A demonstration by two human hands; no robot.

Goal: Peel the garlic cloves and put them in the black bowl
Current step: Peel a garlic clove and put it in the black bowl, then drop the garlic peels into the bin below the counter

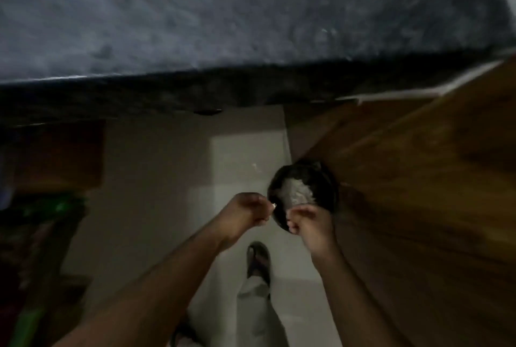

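Right hand (310, 228) grips the black bowl (304, 193) of pale peelings; left hand (247, 211) pinches a small bright scrap (273, 205) beside its rim.

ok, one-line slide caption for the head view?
Right hand holds black bowl over the floor; left hand pinches something small at its rim.
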